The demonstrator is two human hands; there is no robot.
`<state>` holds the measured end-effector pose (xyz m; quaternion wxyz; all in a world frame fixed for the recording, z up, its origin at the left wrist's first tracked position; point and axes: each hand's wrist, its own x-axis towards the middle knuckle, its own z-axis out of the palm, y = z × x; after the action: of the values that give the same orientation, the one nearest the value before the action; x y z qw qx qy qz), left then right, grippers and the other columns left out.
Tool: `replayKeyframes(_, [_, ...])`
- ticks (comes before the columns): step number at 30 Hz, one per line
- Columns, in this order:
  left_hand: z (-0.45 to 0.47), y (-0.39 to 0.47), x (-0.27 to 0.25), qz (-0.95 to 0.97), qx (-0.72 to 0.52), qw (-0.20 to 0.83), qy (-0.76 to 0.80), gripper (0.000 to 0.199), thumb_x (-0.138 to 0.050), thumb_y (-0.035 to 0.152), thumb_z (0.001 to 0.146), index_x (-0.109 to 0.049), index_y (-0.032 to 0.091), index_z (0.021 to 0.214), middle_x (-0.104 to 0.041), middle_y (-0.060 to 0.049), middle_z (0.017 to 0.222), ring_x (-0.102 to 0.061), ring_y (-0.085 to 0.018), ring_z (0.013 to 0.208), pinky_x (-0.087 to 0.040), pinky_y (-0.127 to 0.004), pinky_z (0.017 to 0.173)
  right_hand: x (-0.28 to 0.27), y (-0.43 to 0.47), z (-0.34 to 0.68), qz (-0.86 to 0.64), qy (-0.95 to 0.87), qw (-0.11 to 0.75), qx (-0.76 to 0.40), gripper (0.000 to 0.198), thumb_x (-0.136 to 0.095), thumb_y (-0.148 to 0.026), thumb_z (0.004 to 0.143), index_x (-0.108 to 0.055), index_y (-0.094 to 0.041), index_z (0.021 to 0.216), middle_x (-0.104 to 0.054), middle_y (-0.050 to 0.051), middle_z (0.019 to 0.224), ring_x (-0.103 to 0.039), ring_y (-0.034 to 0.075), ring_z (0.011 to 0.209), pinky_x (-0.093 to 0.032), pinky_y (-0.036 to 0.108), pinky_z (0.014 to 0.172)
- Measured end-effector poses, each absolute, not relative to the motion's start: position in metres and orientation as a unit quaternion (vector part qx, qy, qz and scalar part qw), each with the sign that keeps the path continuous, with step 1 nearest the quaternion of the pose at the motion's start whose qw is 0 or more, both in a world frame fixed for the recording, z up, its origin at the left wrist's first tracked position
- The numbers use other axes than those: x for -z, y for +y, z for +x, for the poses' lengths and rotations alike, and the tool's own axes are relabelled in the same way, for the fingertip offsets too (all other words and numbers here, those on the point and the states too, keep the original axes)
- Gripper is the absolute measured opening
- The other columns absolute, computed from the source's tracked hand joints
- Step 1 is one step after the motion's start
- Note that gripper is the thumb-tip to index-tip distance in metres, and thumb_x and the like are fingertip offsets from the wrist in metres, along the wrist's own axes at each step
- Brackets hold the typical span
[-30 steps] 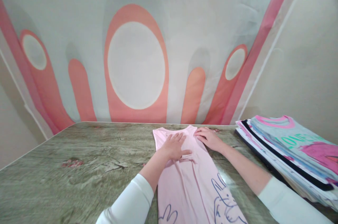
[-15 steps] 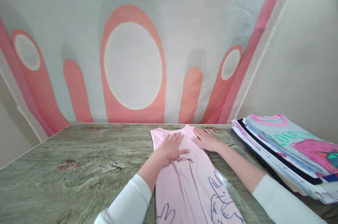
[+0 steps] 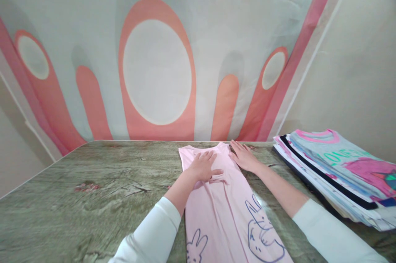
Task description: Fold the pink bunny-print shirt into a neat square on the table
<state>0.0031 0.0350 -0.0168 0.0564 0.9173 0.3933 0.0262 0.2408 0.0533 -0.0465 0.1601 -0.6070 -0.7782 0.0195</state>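
A pink sleeveless dress [image 3: 213,209] with dark blue rabbit line drawings lies lengthwise on the table, its neckline toward the far edge. Small creases run across it below the chest. My left hand [image 3: 202,167] rests flat on its upper front, fingers spread, with the thumb pointing right. At the dress's upper right edge lies my right hand [image 3: 243,156], fingers stretched out, partly on the tabletop and touching the fabric's side. The lower end of the dress runs out of view.
A wood-patterned table [image 3: 93,213] stretches to the left and back. On the right stands a stack of folded clothes [image 3: 328,180], topped by a grey shirt with pink trim. Behind the table hangs a grey and coral patterned backdrop [image 3: 157,133].
My right hand has slid slightly outward, from the top of the dress to its right edge. My left hand stays on the chest. The whole view has shifted a little.
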Motion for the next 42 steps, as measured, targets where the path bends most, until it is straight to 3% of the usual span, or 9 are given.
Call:
replayKeyframes(4, [0.002,0.036,0.019,0.922,-0.034,0.038,0.384,0.068,-0.021,0.061,0.089,-0.020,0.017,0.141,-0.019,-0.011,0.148,-0.016,-0.027,0.135,-0.016,-0.046,0.104,0.041,0.034,0.228,-0.543,-0.831,0.110,-0.057,0.061,-0.022,-0.049,0.091,-0.021,-0.017,0.143,-0.019,0.006,0.149,-0.014,0.020,0.136,-0.013,0.040,0.110])
replayKeyframes(8, [-0.003,0.038,0.022,0.917,-0.034,0.029,0.396,0.065,-0.019,0.059,0.090,-0.021,0.019,0.141,-0.019,-0.010,0.148,-0.016,-0.028,0.135,-0.014,-0.049,0.105,0.039,0.026,0.227,-0.580,-0.808,0.068,-0.075,0.067,-0.020,-0.057,0.089,-0.020,-0.017,0.143,-0.017,0.007,0.149,-0.015,0.023,0.136,-0.009,0.045,0.109])
replayKeyframes(12, [-0.010,0.041,0.022,0.896,-0.038,0.030,0.441,0.066,-0.022,0.060,0.089,-0.024,0.019,0.140,-0.020,-0.010,0.148,-0.016,-0.028,0.135,-0.013,-0.048,0.106,0.039,0.023,0.231,-0.644,-0.759,0.081,-0.052,0.067,-0.019,-0.053,0.090,-0.019,-0.013,0.143,-0.019,0.010,0.148,-0.015,0.024,0.136,-0.010,0.048,0.109])
replayKeyframes(18, [-0.015,0.043,0.019,0.900,-0.034,0.046,0.433,0.066,-0.023,0.059,0.089,-0.024,0.018,0.141,-0.019,-0.010,0.148,-0.014,-0.027,0.135,-0.013,-0.047,0.107,0.036,0.004,0.219,-0.532,-0.840,0.082,-0.071,0.057,-0.021,-0.048,0.092,-0.019,-0.022,0.143,-0.019,0.004,0.149,-0.015,0.020,0.136,-0.012,0.044,0.110])
replayKeyframes(23, [-0.016,0.047,0.024,0.902,-0.061,0.042,0.426,0.058,-0.027,0.053,0.091,-0.028,0.020,0.139,-0.022,-0.009,0.147,-0.018,-0.026,0.135,-0.014,-0.046,0.107,0.035,0.003,0.228,-0.620,-0.782,0.066,-0.020,0.057,-0.021,-0.045,0.092,-0.030,-0.015,0.140,-0.028,0.009,0.145,-0.020,0.024,0.135,-0.009,0.051,0.108])
replayKeyframes(27, [-0.014,0.049,0.024,0.902,-0.114,0.032,0.415,0.044,-0.036,0.039,0.092,-0.043,0.018,0.131,-0.037,-0.009,0.140,-0.029,-0.023,0.130,-0.021,-0.040,0.106,0.034,-0.006,0.227,-0.604,-0.788,0.113,0.031,0.053,-0.026,-0.038,0.092,-0.033,-0.014,0.138,-0.031,0.009,0.144,-0.021,0.025,0.134,-0.011,0.050,0.108])
replayKeyframes(31, [-0.014,0.049,0.012,0.865,-0.173,0.042,0.469,0.026,-0.049,0.025,0.084,-0.062,0.019,0.106,-0.058,-0.007,0.117,-0.049,-0.019,0.112,-0.033,-0.029,0.098,0.028,-0.030,0.209,-0.516,-0.840,0.168,0.008,0.048,-0.031,-0.034,0.092,-0.034,-0.018,0.137,-0.037,0.009,0.141,-0.029,0.023,0.131,-0.020,0.047,0.107])
replayKeyframes(36, [-0.029,0.053,-0.002,0.785,-0.199,0.037,0.585,0.021,-0.048,0.020,0.081,-0.064,0.017,0.094,-0.064,-0.010,0.101,-0.058,-0.021,0.096,-0.042,-0.030,0.084,0.014,-0.054,0.184,-0.458,-0.838,0.294,-0.046,0.023,-0.039,-0.024,0.091,-0.060,-0.020,0.101,-0.059,0.009,0.106,-0.054,0.020,0.100,-0.043,0.037,0.088])
replayKeyframes(42, [-0.048,0.061,-0.004,0.761,-0.190,0.075,0.616,0.015,-0.053,0.020,0.078,-0.067,0.020,0.082,-0.069,-0.004,0.084,-0.062,-0.017,0.081,-0.045,-0.023,0.073,0.011,-0.055,0.168,-0.430,-0.826,0.343,-0.119,0.011,-0.048,-0.017,0.086,-0.059,-0.020,0.087,-0.056,0.004,0.088,-0.055,0.016,0.082,-0.045,0.031,0.076])
